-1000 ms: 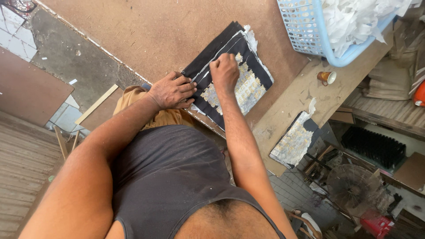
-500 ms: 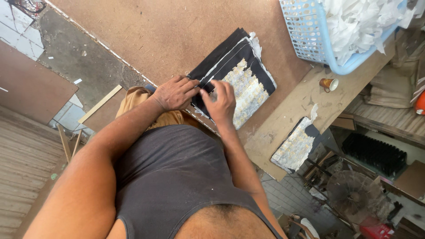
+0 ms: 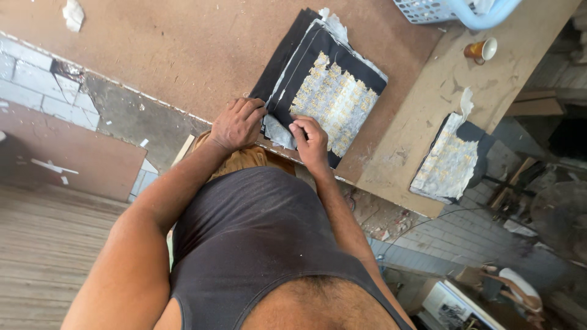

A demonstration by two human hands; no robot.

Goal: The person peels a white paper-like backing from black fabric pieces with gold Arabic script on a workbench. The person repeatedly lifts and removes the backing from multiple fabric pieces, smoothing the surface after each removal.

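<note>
A stack of black fabric sheets [image 3: 306, 61] lies on a brown board table [image 3: 183, 49]. A white backing with a gold embroidered patch [image 3: 335, 101] sits on top of it. My left hand [image 3: 237, 124] rests on the near corner of the black stack, fingers curled over its edge. My right hand [image 3: 310, 142] presses its fingertips on the near edge of the white patch, next to a loose bit of white paper [image 3: 278, 131]. Whether either hand pinches a layer is hard to tell.
A blue and white plastic basket [image 3: 452, 9] stands at the far right of the table. A small brown cup [image 3: 482, 50] and another black sheet with a white embroidered patch [image 3: 449, 159] lie on a lighter board to the right. A scrap of white paper [image 3: 73, 13] lies far left.
The view has shifted, so the stack now sits higher in frame. My right hand slid back from the middle of the patch to its near edge. My left hand stays at the near corner.
</note>
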